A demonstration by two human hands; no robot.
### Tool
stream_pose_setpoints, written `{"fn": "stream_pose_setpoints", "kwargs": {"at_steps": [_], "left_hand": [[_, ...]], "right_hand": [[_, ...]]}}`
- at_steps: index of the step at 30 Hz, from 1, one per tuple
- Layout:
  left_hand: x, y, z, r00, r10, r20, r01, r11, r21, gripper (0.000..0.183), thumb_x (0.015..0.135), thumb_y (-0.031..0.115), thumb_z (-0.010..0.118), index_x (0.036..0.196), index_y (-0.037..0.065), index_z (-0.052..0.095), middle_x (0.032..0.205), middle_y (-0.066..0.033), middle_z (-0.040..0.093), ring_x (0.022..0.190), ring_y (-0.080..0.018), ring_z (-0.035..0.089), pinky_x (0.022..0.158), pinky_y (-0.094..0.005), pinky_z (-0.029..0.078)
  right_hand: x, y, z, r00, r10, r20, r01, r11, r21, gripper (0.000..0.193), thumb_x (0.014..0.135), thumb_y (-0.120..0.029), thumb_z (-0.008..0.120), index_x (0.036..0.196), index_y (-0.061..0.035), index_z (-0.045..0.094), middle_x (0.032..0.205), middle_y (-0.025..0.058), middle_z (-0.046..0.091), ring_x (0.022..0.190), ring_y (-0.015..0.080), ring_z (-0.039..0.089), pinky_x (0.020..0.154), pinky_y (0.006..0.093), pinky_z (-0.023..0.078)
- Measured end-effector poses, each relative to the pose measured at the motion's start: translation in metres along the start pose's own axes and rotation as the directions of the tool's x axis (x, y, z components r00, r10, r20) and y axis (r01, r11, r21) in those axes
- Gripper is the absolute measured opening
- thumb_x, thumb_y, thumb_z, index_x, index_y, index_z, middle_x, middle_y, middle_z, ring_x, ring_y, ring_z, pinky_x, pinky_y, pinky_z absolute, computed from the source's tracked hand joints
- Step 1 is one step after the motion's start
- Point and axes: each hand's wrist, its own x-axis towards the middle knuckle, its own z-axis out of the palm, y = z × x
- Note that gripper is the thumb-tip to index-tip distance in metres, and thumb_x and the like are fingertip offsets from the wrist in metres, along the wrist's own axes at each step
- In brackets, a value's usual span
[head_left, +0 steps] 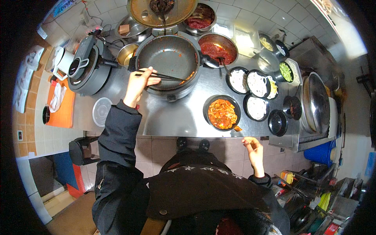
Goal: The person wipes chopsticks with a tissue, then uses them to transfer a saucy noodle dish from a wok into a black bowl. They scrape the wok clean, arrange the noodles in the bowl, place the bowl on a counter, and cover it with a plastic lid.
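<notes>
My left hand (139,84) is closed on a pair of black chopsticks (166,76). Their tips reach into a dark grey cooking pot (166,51) and meet a small orange bit of food at its right inner wall. Red sauce specks mark the pot, which is otherwise bare inside. Off the table's front edge, my right hand (254,150) hangs with loosely bent fingers, holding nothing that I can see. Just beyond it stands a black bowl of red-sauced food (222,112), one piece lying on the table by its rim.
Black bowls of white strips (257,107) stand to the right, near an empty black bowl (277,122). Behind are a steel bowl of red sauce (217,49) and a raised lid (162,11). Leftward lie a grey cooker (89,66), a clear lid (102,111) and an orange board (62,103).
</notes>
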Motion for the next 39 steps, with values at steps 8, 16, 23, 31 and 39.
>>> {"fn": "stream_pose_setpoints", "kwargs": {"at_steps": [8, 16, 23, 31, 39], "left_hand": [[-0.008, 0.028, -0.008, 0.998, 0.058, -0.028, -0.055, 0.994, 0.095, 0.028, 0.095, 0.021, 0.060, 0.096, -0.006, 0.066, 0.082, -0.0141, 0.069, 0.070, -0.0205, 0.070, 0.065, -0.0266, 0.058], [-0.013, 0.039, 0.006, 1.000, -0.001, 0.025, -0.003, 0.984, 0.176, 0.027, 0.094, 0.020, 0.061, 0.094, -0.006, 0.066, 0.083, -0.0144, 0.069, 0.067, -0.0203, 0.070, 0.065, -0.0270, 0.058], [-0.024, 0.023, 0.033, 0.996, 0.075, -0.044, -0.069, 0.990, 0.121, 0.027, 0.095, 0.018, 0.061, 0.107, -0.005, 0.066, 0.094, -0.0139, 0.069, 0.081, -0.0209, 0.070, 0.075, -0.0288, 0.058], [-0.022, 0.010, 0.034, 0.999, -0.024, 0.029, 0.016, 0.970, 0.243, 0.027, 0.095, 0.019, 0.060, 0.110, -0.002, 0.067, 0.095, -0.0105, 0.070, 0.083, -0.0164, 0.068, 0.077, -0.0264, 0.055], [-0.008, 0.018, 0.028, 0.996, -0.016, 0.090, 0.003, 0.991, 0.135, 0.028, 0.095, 0.017, 0.061, 0.109, -0.006, 0.066, 0.096, -0.0140, 0.070, 0.080, -0.0171, 0.069, 0.075, -0.0256, 0.055]], "right_hand": [[-0.018, 0.021, 0.019, 0.998, 0.049, 0.049, -0.050, 0.999, 0.020, 0.012, 0.094, -0.005, 0.056, 0.101, 0.0007, 0.065, 0.094, 0.0043, 0.069, 0.088, 0.0095, 0.061, 0.083, 0.0253, 0.048], [-0.008, 0.072, 0.033, 0.918, 0.268, 0.292, -0.374, 0.829, 0.415, 0.036, 0.092, 0.000, 0.048, 0.128, 0.0019, 0.048, 0.118, 0.0167, 0.060, 0.104, 0.0265, 0.063, 0.092, 0.0358, 0.052], [0.043, 0.089, 0.060, 0.941, 0.172, 0.291, -0.338, 0.540, 0.771, 0.073, 0.086, 0.013, 0.036, 0.149, -0.0198, 0.018, 0.147, 0.0217, 0.031, 0.126, 0.0381, 0.047, 0.107, 0.0496, 0.039], [0.065, 0.086, 0.062, 0.936, 0.054, 0.347, -0.324, 0.512, 0.795, 0.088, 0.077, 0.018, 0.034, 0.152, -0.0199, 0.012, 0.151, 0.0179, 0.028, 0.130, 0.0389, 0.042, 0.109, 0.0501, 0.035], [0.095, 0.067, 0.092, 0.931, 0.130, 0.342, -0.358, 0.511, 0.782, 0.092, 0.069, 0.020, 0.033, 0.152, -0.0120, 0.015, 0.138, 0.0192, 0.043, 0.117, 0.0327, 0.055, 0.093, 0.0322, 0.051]]}}
